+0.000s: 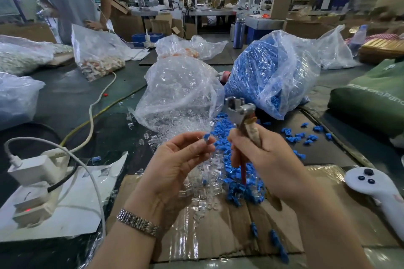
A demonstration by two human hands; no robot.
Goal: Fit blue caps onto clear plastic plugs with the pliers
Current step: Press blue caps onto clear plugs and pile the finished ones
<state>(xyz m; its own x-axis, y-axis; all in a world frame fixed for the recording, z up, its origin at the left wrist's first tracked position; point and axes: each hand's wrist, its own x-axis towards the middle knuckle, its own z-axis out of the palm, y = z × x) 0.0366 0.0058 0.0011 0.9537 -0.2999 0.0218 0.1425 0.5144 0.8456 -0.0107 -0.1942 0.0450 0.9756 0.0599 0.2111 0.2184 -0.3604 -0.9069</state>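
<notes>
while a blue cap (206,137) was pinched in the left hand (175,164) and the pliers (241,116) were gripped by the right hand (265,157), large loose piles were left uncapped.

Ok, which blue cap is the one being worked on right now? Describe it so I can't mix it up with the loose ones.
Start at the big clear bag of plugs in the middle of the table and drop down to the left hand raised in front of it. The blue cap sits pinched at that hand's fingertips, off the table, unlike the loose blue caps scattered on the surface behind it.
</notes>
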